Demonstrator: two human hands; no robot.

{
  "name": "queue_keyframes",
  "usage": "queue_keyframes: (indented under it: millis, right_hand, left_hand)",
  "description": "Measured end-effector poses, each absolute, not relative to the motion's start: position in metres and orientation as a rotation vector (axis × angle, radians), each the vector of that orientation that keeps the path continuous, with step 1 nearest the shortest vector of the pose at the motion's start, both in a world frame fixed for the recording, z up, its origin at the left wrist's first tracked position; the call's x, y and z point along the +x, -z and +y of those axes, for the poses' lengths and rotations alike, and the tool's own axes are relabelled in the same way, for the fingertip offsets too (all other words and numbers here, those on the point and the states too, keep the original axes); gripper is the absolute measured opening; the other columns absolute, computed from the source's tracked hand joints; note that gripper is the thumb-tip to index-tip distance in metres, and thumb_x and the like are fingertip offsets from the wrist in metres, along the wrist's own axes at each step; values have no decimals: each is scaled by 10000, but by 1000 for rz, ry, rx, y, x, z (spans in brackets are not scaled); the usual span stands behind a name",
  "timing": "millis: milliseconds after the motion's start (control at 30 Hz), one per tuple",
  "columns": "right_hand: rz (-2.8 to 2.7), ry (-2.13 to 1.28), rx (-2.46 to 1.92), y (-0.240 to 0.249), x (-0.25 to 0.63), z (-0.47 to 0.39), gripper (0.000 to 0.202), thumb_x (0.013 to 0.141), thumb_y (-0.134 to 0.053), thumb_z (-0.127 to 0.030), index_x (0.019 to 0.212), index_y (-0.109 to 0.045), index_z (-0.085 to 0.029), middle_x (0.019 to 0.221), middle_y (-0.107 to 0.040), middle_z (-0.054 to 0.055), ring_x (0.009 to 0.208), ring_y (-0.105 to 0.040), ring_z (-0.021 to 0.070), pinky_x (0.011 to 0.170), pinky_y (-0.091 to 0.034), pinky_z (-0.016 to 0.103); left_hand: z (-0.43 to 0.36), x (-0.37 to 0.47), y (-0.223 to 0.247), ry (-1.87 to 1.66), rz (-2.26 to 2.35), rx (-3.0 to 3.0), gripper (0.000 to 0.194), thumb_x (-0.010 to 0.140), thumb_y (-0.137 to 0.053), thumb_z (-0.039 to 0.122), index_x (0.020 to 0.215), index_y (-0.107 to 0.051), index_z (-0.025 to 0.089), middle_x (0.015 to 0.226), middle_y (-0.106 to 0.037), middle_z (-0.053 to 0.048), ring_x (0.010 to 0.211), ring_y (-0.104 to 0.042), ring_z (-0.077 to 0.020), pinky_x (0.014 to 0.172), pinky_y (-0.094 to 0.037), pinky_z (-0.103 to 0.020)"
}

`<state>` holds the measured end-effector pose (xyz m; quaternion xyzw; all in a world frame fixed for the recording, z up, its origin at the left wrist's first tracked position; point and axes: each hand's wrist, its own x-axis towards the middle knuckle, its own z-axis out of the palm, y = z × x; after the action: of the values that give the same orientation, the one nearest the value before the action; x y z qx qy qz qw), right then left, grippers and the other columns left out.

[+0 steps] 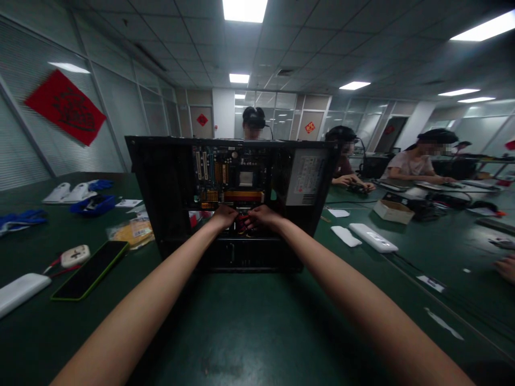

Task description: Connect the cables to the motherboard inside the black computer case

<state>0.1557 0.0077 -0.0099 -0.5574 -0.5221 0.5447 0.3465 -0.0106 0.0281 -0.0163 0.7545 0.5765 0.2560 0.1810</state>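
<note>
A black computer case [147, 177] stands with its open side facing me on the green table [241, 316]. Inside it are a motherboard [229, 171] and, at the right, a power supply [308, 177] with a white label. Both my hands reach into the case below the motherboard. Thin red and dark cables [242, 224] lie between them. My right hand [262, 215] pinches these cables. Close beside it, my left hand [226, 215] has its fingers closed near the same cables; what it grips is hidden.
On the left lie a phone with a green edge [90, 271], a yellow packet [132, 233], a blue tray [92, 205] and gloves [20, 221]. A white power bank-like block [373, 237] and an open box [393, 210] are at the right. Several people work around the table.
</note>
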Motion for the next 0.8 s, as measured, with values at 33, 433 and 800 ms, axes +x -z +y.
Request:
queue_keyframes:
  millis: [33,433,800]
  right_hand:
    - [-1352,-1414,-1452,10,156,8,202,1041,-434,-158,870,-539,-132,676,-678,20,505,-622,104,506,-467,188]
    - [-1348,-1439,-1420,12,156,10,229,1055,-432,-226,929,-582,-107,739,-720,62,524,-653,105,484,-467,166]
    - [-1312,-1408,-1389,14,154,18,230,1045,-450,-186,875,-573,-91,602,-671,41,472,-624,100,446,-451,154]
  left_hand:
    - [28,-10,17,-711,1628,2127,281,858,-515,229,680,-717,146,547,-576,3,649,-561,-155,584,-357,-225]
    - [32,-9,15,-667,1731,2138,295,904,-511,248,850,-781,142,782,-728,-46,785,-638,-176,646,-406,-228]
    - [33,-7,10,-624,1804,2156,311,931,-520,273,974,-790,124,922,-761,-88,889,-674,-202,710,-436,-233]
